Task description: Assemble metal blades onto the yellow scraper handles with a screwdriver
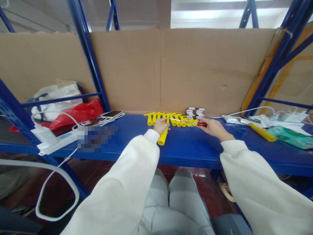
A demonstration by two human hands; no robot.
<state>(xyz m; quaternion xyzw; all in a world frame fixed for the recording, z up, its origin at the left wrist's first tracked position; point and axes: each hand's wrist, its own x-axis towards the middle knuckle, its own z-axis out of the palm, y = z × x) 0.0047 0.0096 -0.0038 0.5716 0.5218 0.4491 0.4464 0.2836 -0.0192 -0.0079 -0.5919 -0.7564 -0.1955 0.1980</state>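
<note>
My left hand is closed around a yellow T-shaped plastic piece with a tubular handle, whose round end points toward me. In my right hand is a screwdriver with a red handle. Its thin metal shaft reaches left to the upper part of the yellow piece; whether the tip touches is too small to tell. Behind my hands, several like yellow pieces lie in a row on the blue shelf. A stack of small white and black packets stands at the right end of that row.
A cardboard sheet closes off the back. To the left are a white power strip, a phone and a red bag. Another yellow piece lies at right beside a green packet. Blue posts frame the sides.
</note>
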